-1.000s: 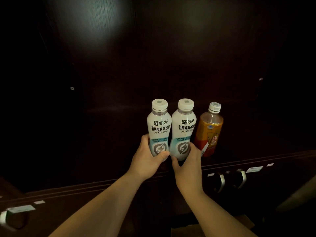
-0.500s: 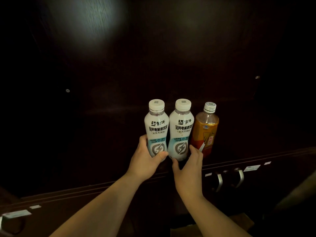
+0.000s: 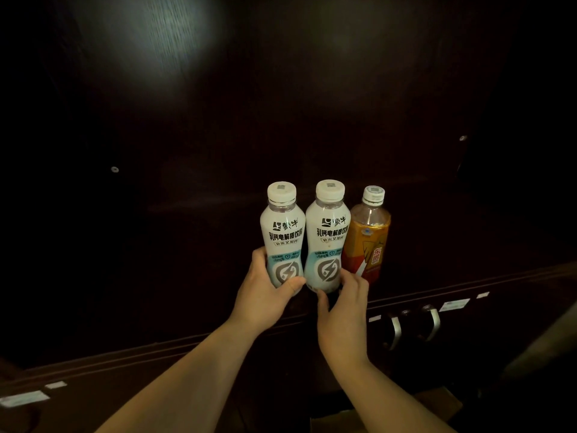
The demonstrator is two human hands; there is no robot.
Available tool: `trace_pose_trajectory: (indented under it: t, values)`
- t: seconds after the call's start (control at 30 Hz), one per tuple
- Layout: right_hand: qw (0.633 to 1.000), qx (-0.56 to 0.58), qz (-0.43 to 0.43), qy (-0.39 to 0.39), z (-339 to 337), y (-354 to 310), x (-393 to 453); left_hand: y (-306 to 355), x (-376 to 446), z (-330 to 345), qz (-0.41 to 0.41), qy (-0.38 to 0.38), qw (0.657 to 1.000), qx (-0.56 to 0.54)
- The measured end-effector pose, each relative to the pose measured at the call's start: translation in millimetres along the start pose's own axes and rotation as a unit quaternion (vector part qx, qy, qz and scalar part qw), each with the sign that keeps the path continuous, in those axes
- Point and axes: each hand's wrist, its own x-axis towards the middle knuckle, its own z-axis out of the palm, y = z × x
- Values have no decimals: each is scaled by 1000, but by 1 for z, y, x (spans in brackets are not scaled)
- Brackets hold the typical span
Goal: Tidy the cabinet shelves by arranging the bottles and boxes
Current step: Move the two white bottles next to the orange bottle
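Nearest, at about 6 o'clock, a cardboard box shows only its dim top edge between the two bare forearms. Farther in, the left hand wraps the lower body of the left white electrolyte-drink bottle, thumb across the front of its grey lightning emblem. At 3 o'clock of it, the right hand rests its spread fingertips loosely against the base of the right white electrolyte-drink bottle, cupping rather than gripping it. Both white bottles stand upright and touch side by side on the dark cabinet shelf. Just beside them at 3 o'clock stands an amber tea bottle with an orange label, upright, close against the right white bottle. Toward 4 o'clock, below the shelf edge, two curved metal handles catch the light. Beyond everything rises the dark wooden back panel.
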Motion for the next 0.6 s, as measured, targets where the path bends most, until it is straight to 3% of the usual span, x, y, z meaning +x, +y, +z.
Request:
trace_pose_trajectory:
  t: [0.6]
  values:
    - [999, 17, 29, 11, 1, 2, 3, 0, 3, 5, 0, -9, 1000, -15]
